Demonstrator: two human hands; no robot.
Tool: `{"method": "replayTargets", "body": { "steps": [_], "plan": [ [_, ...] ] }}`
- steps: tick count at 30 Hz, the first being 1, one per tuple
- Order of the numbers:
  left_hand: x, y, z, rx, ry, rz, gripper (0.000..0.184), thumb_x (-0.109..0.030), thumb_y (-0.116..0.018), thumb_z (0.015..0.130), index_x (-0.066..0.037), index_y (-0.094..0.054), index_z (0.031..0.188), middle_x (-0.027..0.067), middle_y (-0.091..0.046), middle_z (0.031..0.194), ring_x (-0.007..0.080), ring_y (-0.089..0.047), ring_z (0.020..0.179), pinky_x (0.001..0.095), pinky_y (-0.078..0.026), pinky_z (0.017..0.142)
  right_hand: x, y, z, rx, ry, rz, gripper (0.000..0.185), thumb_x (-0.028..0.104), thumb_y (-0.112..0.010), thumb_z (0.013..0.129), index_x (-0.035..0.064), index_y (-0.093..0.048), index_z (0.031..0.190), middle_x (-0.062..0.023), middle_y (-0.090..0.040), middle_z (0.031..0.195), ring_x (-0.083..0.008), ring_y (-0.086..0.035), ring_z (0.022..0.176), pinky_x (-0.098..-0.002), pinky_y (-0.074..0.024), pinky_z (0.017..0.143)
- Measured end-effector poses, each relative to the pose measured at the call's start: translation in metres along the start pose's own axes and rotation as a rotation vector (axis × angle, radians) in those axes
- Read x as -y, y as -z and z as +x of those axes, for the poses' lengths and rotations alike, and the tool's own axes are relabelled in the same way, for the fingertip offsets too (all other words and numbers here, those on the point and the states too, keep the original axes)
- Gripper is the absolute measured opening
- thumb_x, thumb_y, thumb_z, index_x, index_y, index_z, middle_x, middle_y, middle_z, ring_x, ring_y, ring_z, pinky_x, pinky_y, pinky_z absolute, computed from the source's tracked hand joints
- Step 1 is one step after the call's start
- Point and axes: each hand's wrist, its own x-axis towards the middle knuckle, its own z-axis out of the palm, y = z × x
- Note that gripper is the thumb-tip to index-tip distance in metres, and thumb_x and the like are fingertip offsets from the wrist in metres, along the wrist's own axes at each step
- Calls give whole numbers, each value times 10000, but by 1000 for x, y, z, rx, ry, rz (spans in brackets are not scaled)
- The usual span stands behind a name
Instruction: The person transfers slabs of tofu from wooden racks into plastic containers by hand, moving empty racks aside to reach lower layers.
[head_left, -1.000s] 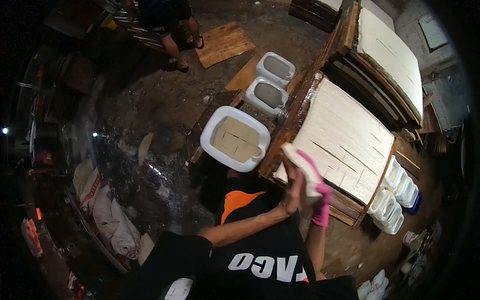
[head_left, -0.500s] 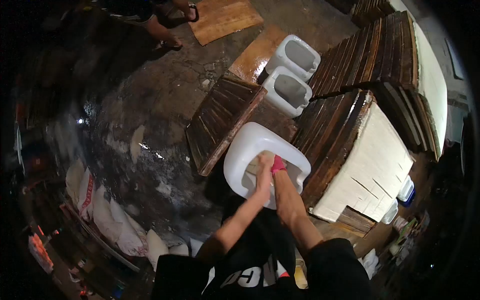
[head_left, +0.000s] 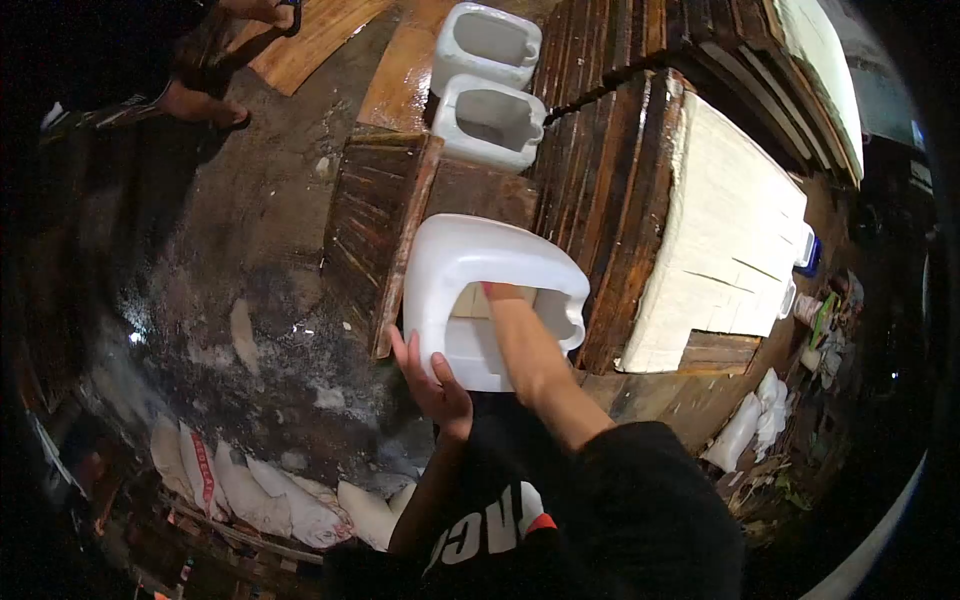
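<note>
A white plastic container (head_left: 500, 240) with a cut-out opening tilts in front of me. My left hand (head_left: 432, 385) rests against its near left wall, bare, with fingers spread. Through the opening reaches my right hand (head_left: 490, 290); a bit of its pink glove shows, but its fingers are hidden inside. Pale blocks (head_left: 472, 302) lie within, beside the right hand. Right of the container, a white slab (head_left: 725, 220) with cut lines covers a stack of wooden boards (head_left: 625, 200), and its near corner shows bare wood.
Two more white containers (head_left: 487, 45) stand beyond. A slatted wooden piece (head_left: 370, 225) leans at the container's left. Another person's leg (head_left: 200, 102) is at upper left. White sacks (head_left: 265, 495) lie lower left; a second board stack with a white slab (head_left: 825, 80) rises upper right.
Both hands went from the slab to the container with a pale piece, and the left hand has since moved out to its wall. The container is more tilted, and the view has shifted.
</note>
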Motion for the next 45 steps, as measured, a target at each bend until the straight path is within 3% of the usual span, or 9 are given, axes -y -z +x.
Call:
{"method": "replayTargets", "body": {
  "steps": [8,14,18,20,25,29,36,41,45],
  "plan": [
    [-23,1,-12,-177,43,-147,483,-171,-394,1004,78,-297,1407,243,-236,1502,345,-305,1365,443,-263,1118,2,-20,34,38,-16,-82,437,331,-429,954,104,-526,1315,-108,-586,1269,-253,-565,1133,-349,-446,949],
    [-72,-38,-32,-294,-110,-329,480,-122,-388,992,68,-288,1422,216,-272,1499,306,-284,1385,413,-225,1144,11,150,-157,110,309,451,407,307,-425,970,79,-544,1285,-108,-625,1213,-235,-598,1076,-339,-468,907],
    [-112,-101,-100,251,-213,-256,537,-58,-465,893,88,-338,1394,230,-328,1476,314,-294,1390,377,-224,1131,-118,238,-257,-534,89,567,392,203,-436,983,30,-503,1328,-134,-582,1253,-226,-558,1141,-313,-430,958],
    [-119,-135,-132,537,-372,-235,689,-16,-520,809,53,-250,1439,236,-233,1515,339,-244,1408,373,-206,1137,-189,222,-244,-754,-217,401,547,60,-397,936,-32,-236,1451,-225,-254,1504,-362,-245,1391,-404,-159,1147],
    [-121,-173,-173,490,-426,-144,792,-98,-581,819,21,-155,1475,234,-147,1537,361,-170,1425,403,-193,1148,-205,187,-234,-698,236,644,517,203,-342,992,-8,-257,1456,-200,-317,1483,-324,-300,1374,-405,-236,1116],
    [-116,-182,-182,391,-383,-223,756,-175,-618,875,-14,-195,1480,197,-238,1522,345,-255,1399,392,-243,1126,-226,249,-234,11,-140,1628,519,387,-351,987,17,-410,1346,-131,-457,1390,-263,-444,1271,-365,-361,1051],
    [-127,-174,-217,312,-283,-257,697,-184,-629,878,-15,-279,1457,193,-372,1458,327,-379,1340,385,-316,1095,-233,266,-247,275,397,1294,543,417,-343,938,18,-522,1260,-126,-603,1202,-275,-586,1079,-378,-466,921],
    [-169,-132,-203,317,-400,13,688,-336,-458,975,17,-152,1481,214,-130,1547,343,-121,1439,422,-127,1165,-204,281,-253,258,4,1628,572,384,-342,914,-19,-491,1292,-143,-558,1269,-305,-560,1136,-405,-430,991],
    [-176,-119,-177,65,269,-712,714,-481,-290,988,13,-130,1477,175,-144,1530,299,-134,1414,406,-122,1146,-81,264,-264,378,399,1092,557,260,-386,879,-8,-433,1365,-143,-494,1361,-297,-479,1243,-354,-338,1061]
  ]
}}
